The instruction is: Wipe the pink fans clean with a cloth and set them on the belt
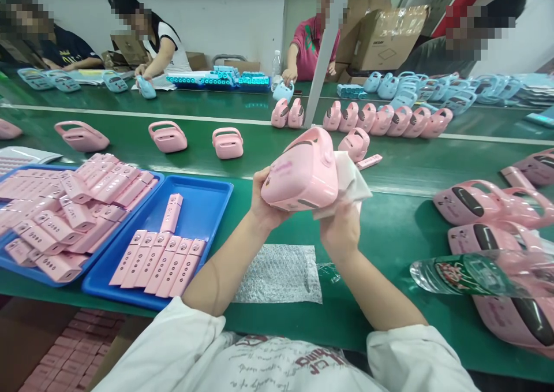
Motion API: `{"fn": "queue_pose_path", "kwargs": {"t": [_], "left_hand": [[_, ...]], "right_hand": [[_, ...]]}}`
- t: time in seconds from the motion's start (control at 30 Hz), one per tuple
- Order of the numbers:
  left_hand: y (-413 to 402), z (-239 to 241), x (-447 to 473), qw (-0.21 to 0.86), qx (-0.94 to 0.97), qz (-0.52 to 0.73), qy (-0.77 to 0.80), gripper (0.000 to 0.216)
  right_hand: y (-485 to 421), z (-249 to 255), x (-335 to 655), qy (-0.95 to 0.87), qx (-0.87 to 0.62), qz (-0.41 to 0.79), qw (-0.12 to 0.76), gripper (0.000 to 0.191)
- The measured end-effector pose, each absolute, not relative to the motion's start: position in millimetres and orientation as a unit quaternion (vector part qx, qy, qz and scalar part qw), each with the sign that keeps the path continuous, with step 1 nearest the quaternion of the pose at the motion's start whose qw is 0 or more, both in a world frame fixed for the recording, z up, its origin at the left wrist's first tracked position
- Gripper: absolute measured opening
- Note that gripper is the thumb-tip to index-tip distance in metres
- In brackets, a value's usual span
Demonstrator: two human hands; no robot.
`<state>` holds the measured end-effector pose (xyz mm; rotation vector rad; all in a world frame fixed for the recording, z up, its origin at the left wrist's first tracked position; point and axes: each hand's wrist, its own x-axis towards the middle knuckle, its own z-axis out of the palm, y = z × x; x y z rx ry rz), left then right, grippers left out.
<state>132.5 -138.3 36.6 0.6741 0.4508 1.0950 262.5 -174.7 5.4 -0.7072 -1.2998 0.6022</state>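
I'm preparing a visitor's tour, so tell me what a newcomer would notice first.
Front and centre, a glossy pink handled case in the left hand, with the right hand holding a white cloth against it. At left, blue trays carry pink bars. Pale blue cases crowd the far right.

Forearms (231,253) converge ahead, left grip (262,208) and right grip (341,230) curled.

A glossy, pink, rounded plastic case with a loop handle (298,175) is held tilted above the green bench (389,230); a crumpled, thin white sheet (354,179) touches its right side.
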Motion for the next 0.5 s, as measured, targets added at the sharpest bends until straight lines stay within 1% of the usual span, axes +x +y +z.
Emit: {"fn": "queue_pose_path", "kwargs": {"t": [0.07,0.13,0.23,0.3,0.4,0.47,0.5], "left_hand": [[-136.8,39.3,131.0,0.69,0.405,0.556,0.227,0.057],[-137.6,39.8,130.1,0.559,0.507,0.6,0.267,0.065],[-143.3,37.4,130.0,0.331,0.634,0.619,0.324,0.075],[-148.7,36.4,131.2,0.22,0.685,0.614,0.323,0.076],[-156.3,38.2,134.4,0.128,0.726,0.599,0.313,0.08],[-160.1,40.7,136.3,0.109,0.733,0.59,0.32,0.08],[-161.4,42.1,136.6,0.117,0.734,0.583,0.328,0.079]], "right_hand": [[-171.3,24.6,270.9,-0.519,-0.308,0.395,0.693,0.063],[-162.2,34.3,279.8,-0.493,-0.302,0.452,0.679,0.069],[-146.6,33.0,292.1,-0.52,-0.309,0.43,0.671,0.07],[-139.5,28.3,298.4,-0.55,-0.311,0.405,0.661,0.071],[-134.8,22.9,300.2,-0.563,-0.283,0.437,0.642,0.081],[-133.7,18.7,294.1,-0.532,-0.266,0.476,0.648,0.087],[-133.1,15.8,289.3,-0.506,-0.265,0.489,0.66,0.088]]}}
